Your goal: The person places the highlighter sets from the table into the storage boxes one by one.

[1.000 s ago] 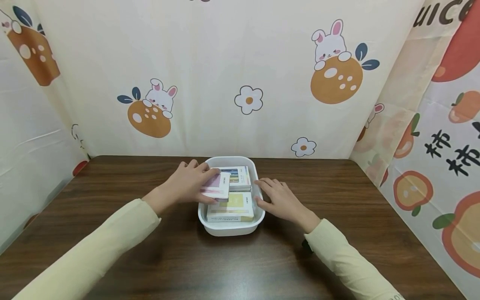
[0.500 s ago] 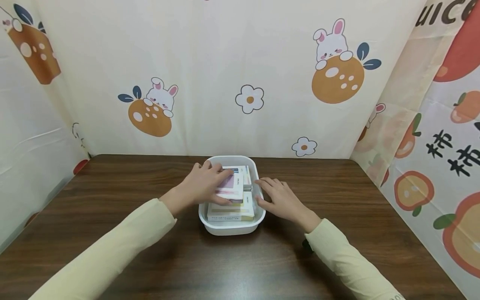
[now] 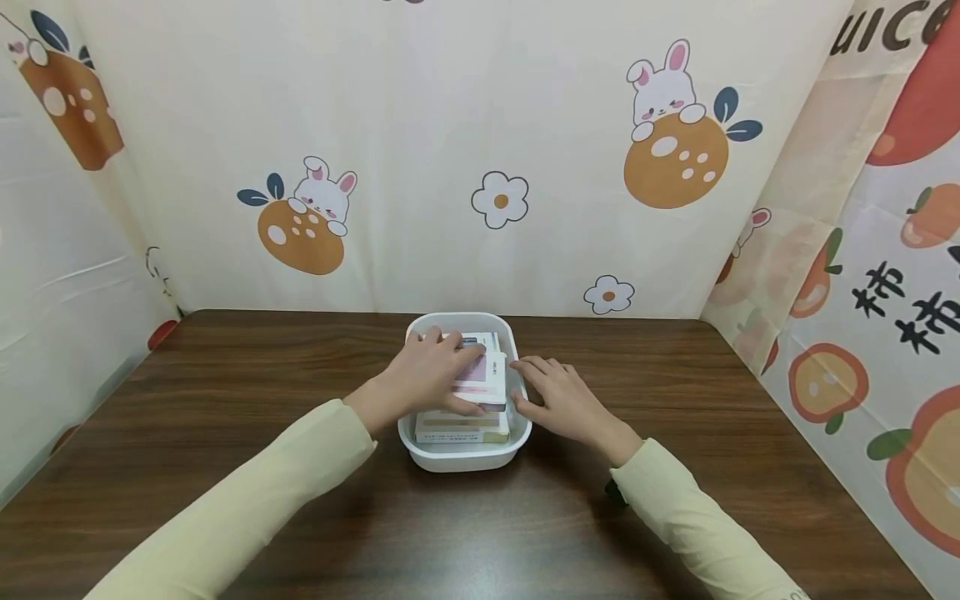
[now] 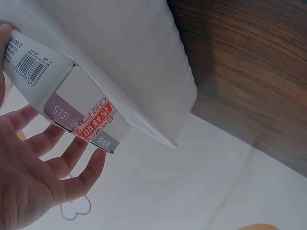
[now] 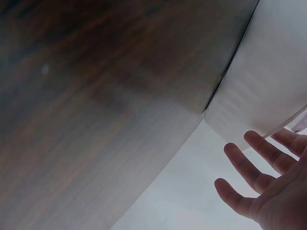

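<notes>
My left hand [image 3: 422, 373] grips a small white carton with a purple panel [image 3: 491, 382] between thumb and fingers, over the white plastic basin [image 3: 463, 463]. In the left wrist view, the carton [image 4: 84, 108] shows "S731" and red print on one end and a barcode on its side. Beneath it in the basin lies a white box with a yellow edge [image 3: 453, 434], partly covered. Another white box [image 3: 487, 340] lies at the back, mostly hidden. At the basin's right rim is my right hand [image 3: 564, 404], fingers extended and touching or close to the rim.
The basin stands on a dark wood-grain table [image 3: 300, 500], near its far edge. A cream curtain printed with rabbits and flowers [image 3: 450, 150] hangs behind the table. Printed cloth [image 3: 855, 350] also hangs along the right side.
My left hand has carried the purple-panelled carton rightward across the basin, covering more of the boxes below. The right hand has stayed at the right rim.
</notes>
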{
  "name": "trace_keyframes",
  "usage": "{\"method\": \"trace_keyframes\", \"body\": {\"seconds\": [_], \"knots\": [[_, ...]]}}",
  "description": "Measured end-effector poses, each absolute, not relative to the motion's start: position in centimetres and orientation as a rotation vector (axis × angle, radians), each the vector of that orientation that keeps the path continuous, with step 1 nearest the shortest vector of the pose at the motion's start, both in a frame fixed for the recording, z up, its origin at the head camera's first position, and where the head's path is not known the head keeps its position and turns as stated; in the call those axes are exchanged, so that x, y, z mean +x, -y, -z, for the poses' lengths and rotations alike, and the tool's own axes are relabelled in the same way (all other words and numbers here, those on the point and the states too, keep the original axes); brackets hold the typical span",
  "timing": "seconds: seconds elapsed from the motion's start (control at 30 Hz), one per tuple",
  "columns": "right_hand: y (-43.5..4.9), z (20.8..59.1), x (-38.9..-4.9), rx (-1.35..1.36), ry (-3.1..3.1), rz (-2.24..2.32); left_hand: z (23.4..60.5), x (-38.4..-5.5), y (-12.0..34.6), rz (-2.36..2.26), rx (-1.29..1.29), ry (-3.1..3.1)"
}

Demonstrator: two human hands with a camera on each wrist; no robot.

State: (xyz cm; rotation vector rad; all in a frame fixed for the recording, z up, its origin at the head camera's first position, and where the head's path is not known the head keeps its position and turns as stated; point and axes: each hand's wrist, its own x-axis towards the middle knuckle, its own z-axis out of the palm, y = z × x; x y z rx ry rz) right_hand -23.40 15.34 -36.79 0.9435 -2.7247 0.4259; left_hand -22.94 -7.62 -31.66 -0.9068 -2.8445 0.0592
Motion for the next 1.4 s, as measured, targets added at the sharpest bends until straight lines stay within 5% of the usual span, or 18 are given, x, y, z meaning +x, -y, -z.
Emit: {"method": "trace_keyframes", "body": {"seconds": [1.4], "knots": [[-15.4, 37.0, -23.6, 0.939, 2.742, -0.391, 35.1, -22.2, 6.8, -0.12, -0.861, 2.858]]}}
